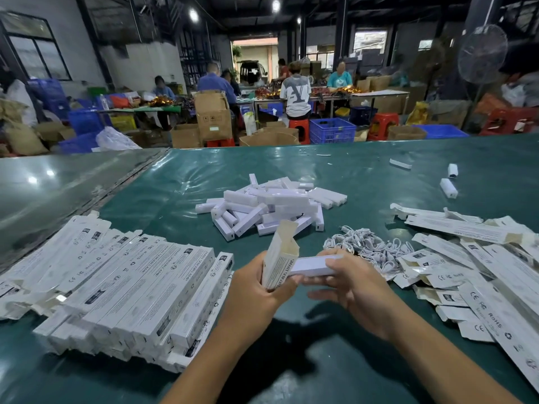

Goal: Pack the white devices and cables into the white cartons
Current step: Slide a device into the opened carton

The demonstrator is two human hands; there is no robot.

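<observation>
A wide table (pixel 364 176) covered in glossy dark green sheeting fills the lower part of the view, and behind it a dim workshop holds cardboard boxes, blue crates (pixel 332 130), red stools and several seated people at far benches. On the table's left side lies a broad stack of closed cartons (pixel 131 290), long white boxes packed side by side with printed faces up. Along the right edge sprawls a looser spread of flat cartons (pixel 478 275), overlapping at many angles. In the middle of the table, beyond the hands, sits a heap of devices (pixel 271 208), white bars piled every which way, with a few strays farther right. Just right of centre, between that heap and the flat cartons, rests a tangle of cables (pixel 370 246). Nearest the camera, the left hand (pixel 256 290) has its fingers curled round an open carton (pixel 278 262), held tilted with its top flap raised. The right hand (pixel 358 284) pinches a single device (pixel 313 265) between thumb and fingers, holding it level, its left end meeting the open carton's side.
</observation>
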